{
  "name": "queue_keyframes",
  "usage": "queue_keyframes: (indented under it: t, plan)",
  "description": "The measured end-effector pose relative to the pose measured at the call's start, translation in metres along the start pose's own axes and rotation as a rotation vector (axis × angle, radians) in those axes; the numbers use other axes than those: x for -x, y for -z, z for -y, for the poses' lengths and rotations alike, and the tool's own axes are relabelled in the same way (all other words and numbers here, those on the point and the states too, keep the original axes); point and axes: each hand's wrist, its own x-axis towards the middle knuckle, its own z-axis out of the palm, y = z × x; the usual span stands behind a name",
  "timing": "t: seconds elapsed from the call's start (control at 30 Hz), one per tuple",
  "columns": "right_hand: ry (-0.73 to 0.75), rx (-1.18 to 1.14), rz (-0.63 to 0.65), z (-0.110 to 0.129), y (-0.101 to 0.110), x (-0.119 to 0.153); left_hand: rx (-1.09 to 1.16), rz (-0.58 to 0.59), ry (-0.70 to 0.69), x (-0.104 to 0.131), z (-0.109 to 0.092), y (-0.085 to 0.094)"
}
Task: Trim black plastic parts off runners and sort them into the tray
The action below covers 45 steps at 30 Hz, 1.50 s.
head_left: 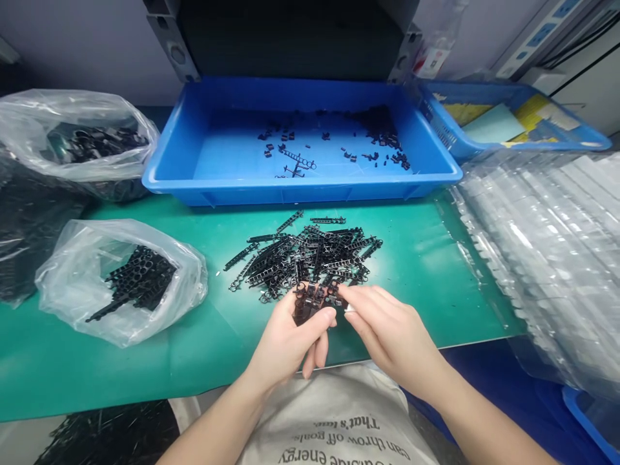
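At the front edge of the green table, my left hand [295, 332] is closed around several black plastic parts [310, 300], its thumb lying across them. My right hand [390, 323] is close on the right, thumb and fingers pinched at the right end of the same black parts. A small white bit shows by its fingertips; I cannot make out what it is. Just beyond both hands spreads a pile of black ladder-like plastic strips [310, 248] with rings along them.
A blue tray [300, 190] with small black pieces stands behind the pile. Left are two clear plastic bags [186, 284] holding black parts. Stacked clear plastic trays [547, 252] lie at right, a blue basket [438, 116] behind them. A bin of black scraps [111, 439] is below the table.
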Motion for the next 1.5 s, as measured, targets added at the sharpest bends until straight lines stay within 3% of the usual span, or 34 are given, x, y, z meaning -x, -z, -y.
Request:
queue_keyframes:
  t: [0.3, 0.63, 0.73, 1.2, 1.33, 1.5]
  plan:
    - [0.023, 0.024, -0.032, 0.000, -0.001, 0.001, 0.043, 0.016, 0.004, 0.003, -0.001, -0.002]
    - [0.020, -0.027, -0.005, 0.001, 0.000, 0.001, 0.028, -0.030, 0.064, 0.002, 0.000, -0.007]
    - [0.014, -0.051, -0.008, 0.001, -0.001, 0.000, 0.060, -0.099, 0.022, 0.002, -0.001, -0.010]
    - [-0.038, 0.023, -0.196, 0.009, -0.022, 0.007, 0.237, -0.148, -0.065, 0.004, 0.010, -0.018]
    - [-0.025, -0.059, -0.227, 0.009, -0.024, 0.005, 0.280, -0.159, -0.053, 0.005, 0.014, -0.018]
    - [-0.156, -0.143, -0.267, -0.002, -0.020, -0.006, 0.271, -0.175, -0.060, 0.007, 0.015, -0.014]
